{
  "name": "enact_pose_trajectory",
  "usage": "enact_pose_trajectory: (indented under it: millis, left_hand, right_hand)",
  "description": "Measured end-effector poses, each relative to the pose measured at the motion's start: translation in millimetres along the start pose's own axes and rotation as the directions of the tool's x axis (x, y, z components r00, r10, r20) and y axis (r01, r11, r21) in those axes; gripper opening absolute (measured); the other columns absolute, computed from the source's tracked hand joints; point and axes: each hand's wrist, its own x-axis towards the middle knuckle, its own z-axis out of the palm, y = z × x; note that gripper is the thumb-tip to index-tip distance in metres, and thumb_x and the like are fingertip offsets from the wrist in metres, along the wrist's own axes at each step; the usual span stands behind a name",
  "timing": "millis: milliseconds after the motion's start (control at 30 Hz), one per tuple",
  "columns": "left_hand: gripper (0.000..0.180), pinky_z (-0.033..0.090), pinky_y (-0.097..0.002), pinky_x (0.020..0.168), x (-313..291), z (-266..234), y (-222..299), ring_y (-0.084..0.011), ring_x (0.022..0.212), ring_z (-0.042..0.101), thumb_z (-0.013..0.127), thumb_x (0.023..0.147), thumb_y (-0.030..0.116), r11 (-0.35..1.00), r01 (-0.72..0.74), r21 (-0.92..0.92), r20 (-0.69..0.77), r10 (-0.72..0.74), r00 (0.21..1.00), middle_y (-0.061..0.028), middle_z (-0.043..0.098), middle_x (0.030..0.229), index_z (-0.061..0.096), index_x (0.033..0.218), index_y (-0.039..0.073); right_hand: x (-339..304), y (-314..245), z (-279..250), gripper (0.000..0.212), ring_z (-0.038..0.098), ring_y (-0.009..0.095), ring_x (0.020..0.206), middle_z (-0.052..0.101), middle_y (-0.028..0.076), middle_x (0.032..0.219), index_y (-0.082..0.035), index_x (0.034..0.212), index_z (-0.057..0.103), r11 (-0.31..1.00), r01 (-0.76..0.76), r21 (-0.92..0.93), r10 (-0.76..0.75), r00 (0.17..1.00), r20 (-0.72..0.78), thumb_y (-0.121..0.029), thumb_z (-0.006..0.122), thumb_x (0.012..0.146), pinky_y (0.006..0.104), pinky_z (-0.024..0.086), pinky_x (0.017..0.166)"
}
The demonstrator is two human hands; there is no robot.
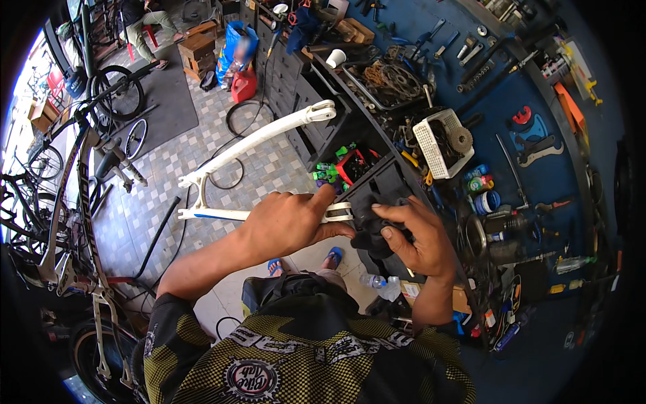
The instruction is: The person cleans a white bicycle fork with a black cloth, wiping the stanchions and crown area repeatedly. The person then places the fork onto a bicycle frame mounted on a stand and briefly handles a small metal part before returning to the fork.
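White bike-frame stay (256,138) hangs over the tiled floor (134,219), in what looks like a wipe-down.
Right of the parked bicycles (81,182), your left hand (286,219) wraps tightly round its lower arm; dark cloth (367,232) bunches just beside the forked tip, pinched by your right hand (420,239), fingers half-bent. Steady hold seems needed; the white basket's (431,153) bench crowds your right.

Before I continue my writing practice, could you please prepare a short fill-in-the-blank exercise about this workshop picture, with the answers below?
1. The left hand grips a ____ frame part.
2. The right hand holds a ____ cloth.
3. Beside the blue bag stands a ____ canister.
4. The sandals on the person's feet are ____.

Missing words: white; black; red; blue.
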Motion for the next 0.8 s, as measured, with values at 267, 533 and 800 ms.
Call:
enact_pose_trajectory:
  millis: [267,533,800]
  left_hand:
    - [0.064,0.051,-0.0486,0.049,-1.0,-0.6,3.3,-0.0436,0.056,0.067,0.074,0.09,0.059,0.989,0.033,-0.143,0.021,-0.03,0.999,-0.018,0.06,0.053,0.057,0.103,-0.002]
    - [0.063,0.051,-0.0512,0.054,-1.7,-2.6,5.8,-0.0468,0.064,0.067,0.071,0.094,0.056,0.936,0.097,-0.339,0.085,-0.072,0.994,-0.0226,0.062,0.059,0.054,0.108,-0.003]
    - [0.056,0.05,-0.049,0.057,-2.0,5.9,7.0,-0.0469,0.072,0.069,0.073,0.095,0.051,0.89,0.13,-0.437,0.091,-0.1,0.991,-0.0218,0.066,0.07,0.054,0.106,-0.001]
  right_hand:
    - [5.5,-3.8,26.8,0.024,0.07,0.027,0.069,0.076,0.013,0.095,-0.003,0.113,0.067,0.996,0.086,-0.018,-0.087,0.979,-0.182,-0.007,0.076,0.092,0.0373,0.056,0.059]
    - [5.3,16.2,52.7,0.023,0.069,0.027,0.068,0.074,0.012,0.092,-0.002,0.105,0.065,0.96,0.276,-0.038,-0.277,0.928,-0.248,-0.005,0.079,0.087,0.037,0.053,0.055]
    - [1.8,16.0,68.0,0.021,0.069,0.029,0.068,0.073,0.014,0.091,-0.001,0.105,0.066,0.965,0.258,-0.046,-0.259,0.908,-0.329,-0.008,0.078,0.09,0.0379,0.054,0.056]
